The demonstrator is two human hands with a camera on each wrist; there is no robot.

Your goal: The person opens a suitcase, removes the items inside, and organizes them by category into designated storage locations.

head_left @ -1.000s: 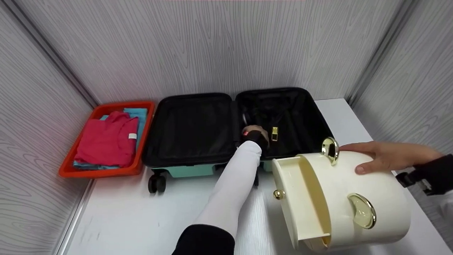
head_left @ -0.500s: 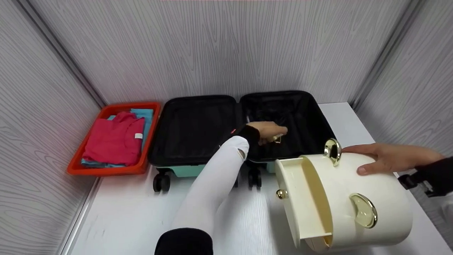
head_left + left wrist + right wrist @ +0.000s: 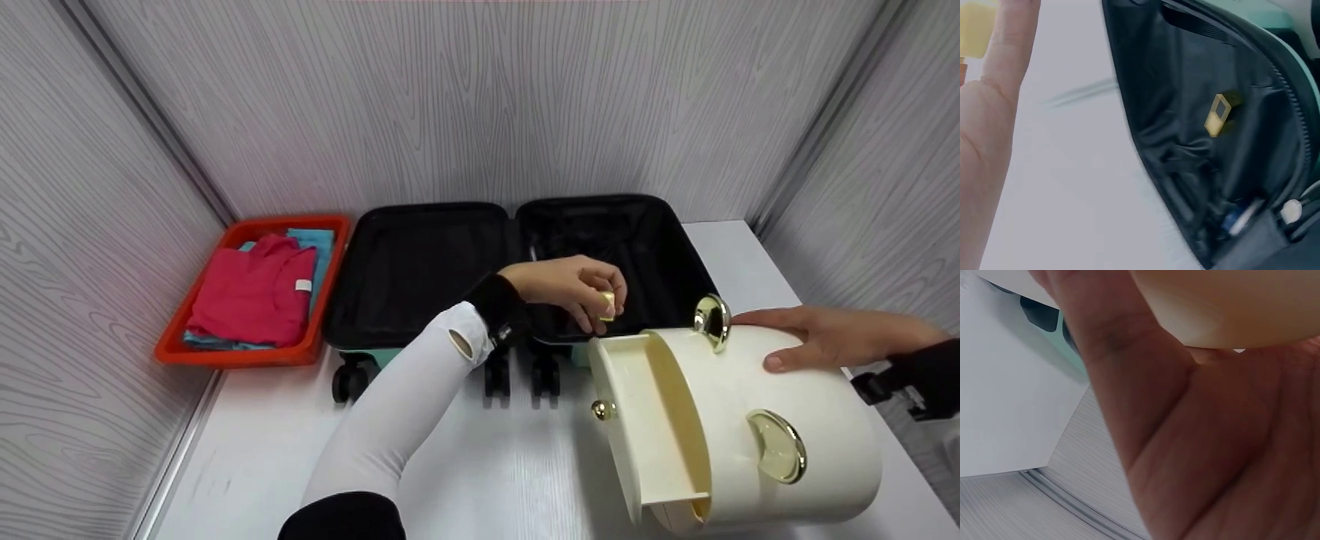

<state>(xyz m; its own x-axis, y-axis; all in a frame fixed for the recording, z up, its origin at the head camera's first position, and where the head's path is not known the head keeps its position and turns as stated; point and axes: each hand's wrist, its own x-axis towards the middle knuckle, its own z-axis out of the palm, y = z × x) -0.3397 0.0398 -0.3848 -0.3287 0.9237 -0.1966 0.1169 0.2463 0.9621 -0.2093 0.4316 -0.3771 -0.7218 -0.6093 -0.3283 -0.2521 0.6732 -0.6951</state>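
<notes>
My left hand (image 3: 566, 285) pinches a small pale yellow block (image 3: 607, 305) over the front of the black-lined right half of the suitcase (image 3: 660, 262). The block's exact kind does not show; its edge is also at the corner of the left wrist view. A small gold case with a dark window (image 3: 1217, 115) lies in the suitcase. My right hand (image 3: 840, 337) rests on the curved side of a cream drawer box (image 3: 780, 382), thumb laid straight along it, fingers toward the far side. The box's drawer (image 3: 652, 420), with a gold knob (image 3: 600, 409), is pulled out leftward.
An orange basket (image 3: 330, 300) holds a folded red garment (image 3: 255, 292) over blue cloth. Beside it lies the suitcase's other half (image 3: 420, 277), with wheels (image 3: 352, 379) facing front. A blue-and-white item (image 3: 1241, 216) lies inside the suitcase. Walls enclose the back and sides.
My left hand reached right across the suitcase, then rose forward toward the drawer box, with the pale yellow block in its fingers. My right hand and the drawer box hold their place.
</notes>
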